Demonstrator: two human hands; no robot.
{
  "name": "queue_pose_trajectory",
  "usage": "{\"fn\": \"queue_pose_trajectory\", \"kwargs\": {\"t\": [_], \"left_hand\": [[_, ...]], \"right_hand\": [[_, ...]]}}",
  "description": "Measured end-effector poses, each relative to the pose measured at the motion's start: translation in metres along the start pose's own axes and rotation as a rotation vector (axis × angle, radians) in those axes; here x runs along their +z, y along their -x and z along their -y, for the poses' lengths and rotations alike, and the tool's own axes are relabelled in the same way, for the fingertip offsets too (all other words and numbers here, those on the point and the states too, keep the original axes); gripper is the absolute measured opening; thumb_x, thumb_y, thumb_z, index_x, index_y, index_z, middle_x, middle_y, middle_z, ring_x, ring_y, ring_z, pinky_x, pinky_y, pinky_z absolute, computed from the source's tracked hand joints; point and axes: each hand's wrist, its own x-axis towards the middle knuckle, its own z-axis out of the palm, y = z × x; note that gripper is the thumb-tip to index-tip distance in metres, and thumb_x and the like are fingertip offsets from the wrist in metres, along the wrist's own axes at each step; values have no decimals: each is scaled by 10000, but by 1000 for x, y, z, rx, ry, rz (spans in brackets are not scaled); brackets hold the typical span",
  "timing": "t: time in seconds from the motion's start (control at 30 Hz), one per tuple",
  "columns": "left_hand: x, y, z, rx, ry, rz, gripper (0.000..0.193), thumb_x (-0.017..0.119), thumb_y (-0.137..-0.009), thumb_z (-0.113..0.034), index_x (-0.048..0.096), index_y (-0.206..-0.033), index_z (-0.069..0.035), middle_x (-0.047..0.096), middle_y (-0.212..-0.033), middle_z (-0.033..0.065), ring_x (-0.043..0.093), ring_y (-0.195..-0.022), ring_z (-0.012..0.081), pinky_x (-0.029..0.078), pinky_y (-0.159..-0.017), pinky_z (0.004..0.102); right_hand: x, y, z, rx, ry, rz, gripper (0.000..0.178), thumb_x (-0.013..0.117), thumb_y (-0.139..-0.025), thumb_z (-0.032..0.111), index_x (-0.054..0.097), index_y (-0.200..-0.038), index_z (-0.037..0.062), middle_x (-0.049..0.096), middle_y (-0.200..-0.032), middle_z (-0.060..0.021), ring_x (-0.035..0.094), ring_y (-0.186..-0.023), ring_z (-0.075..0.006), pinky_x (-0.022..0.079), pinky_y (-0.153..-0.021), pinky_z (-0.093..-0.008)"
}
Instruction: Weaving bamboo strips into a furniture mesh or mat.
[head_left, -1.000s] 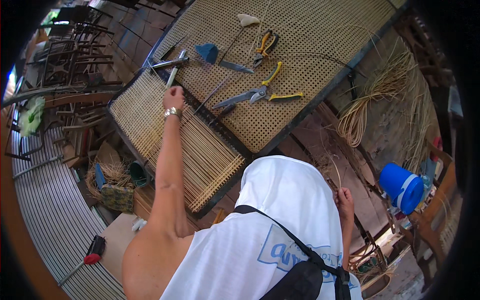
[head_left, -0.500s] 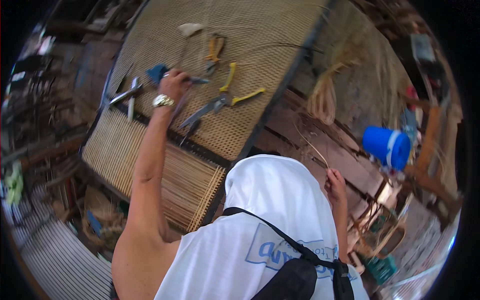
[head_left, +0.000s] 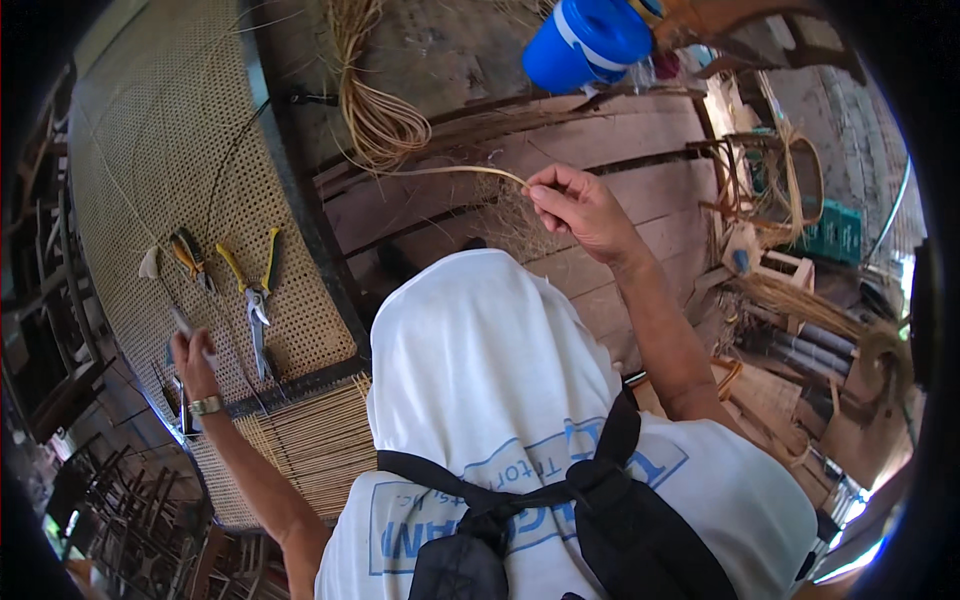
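Where the right hand (head_left: 585, 212) pinches it, cane (head_left: 460, 169) points left.

cane strand (head_left: 455, 169): pale tan | cane panel (head_left: 200, 150): tan, hole-dotted lattice | bucket (head_left: 587, 45): blue, white-banded

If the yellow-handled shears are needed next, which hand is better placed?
Probably the left hand: it is over the woven cane panel, nearer the shears, though it may be holding a slim tool. The right hand is farther off, beyond the panel, pinching a pale strip.

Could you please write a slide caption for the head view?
Right hand pinches a pale strand; left hand holds a slim tool over woven cane.
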Motion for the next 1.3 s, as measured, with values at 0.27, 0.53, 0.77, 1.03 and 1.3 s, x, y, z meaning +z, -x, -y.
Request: {"fn": "queue_pose_trajectory", "kwargs": {"t": [0.27, 0.53, 0.77, 1.03, 1.3], "left_hand": [[329, 108, -183, -463, 548, 988, 584, 395, -1024, -522, 630, -1206, -20, 653, -812, -2, 404, -578, 51, 302, -525, 210], [400, 73, -218, -205, 623, 869, 269, 599, -982, -264, 660, -1112, -36, 698, -977, 49, 400, -521, 51, 334, -486, 215], [397, -31, -210, -36, 320, 701, 248, 645, -960, -216, 692, -1065, 3, 707, -881, 56, 454, -541, 54, 346, -475, 208], [448, -61, -202, -219, 294, 815, 275, 681, -936, -234, 688, -1037, 21, 698, -876, 64, 459, -543, 66, 331, -476, 219], [498, -80, -202, -328, 171, 992, 237, 690, -930, -250, 705, -1000, -25, 682, -812, 35, 474, -533, 59, 331, -463, 218]], "right_hand": [[-17, 4, -17, -95, 11, 46, 106, 603, -970, 131, 641, -998, 35, 553, -744, 48, 460, -601, -10, 360, -515, -156], [-50, 25, -39, -151, 127, -77, 87, 610, -955, 116, 639, -977, 37, 554, -790, 54, 478, -701, -18, 390, -611, -180], [-148, 78, -145, 2, 256, -190, 116, 619, -939, 121, 628, -960, 7, 560, -805, 33, 497, -746, -54, 436, -674, -219], [-181, 73, -213, 301, 878, -34, 425, 678, -877, 220, 588, -1232, 6, 604, -1238, -172, 585, -1141, -275, 457, -976, -353], [-33, -143, -86, -70, 90, -308, 474, 633, -953, 326, 523, -1310, 34, 603, -1252, -147, 576, -1155, -205, 459, -959, -325]]}}
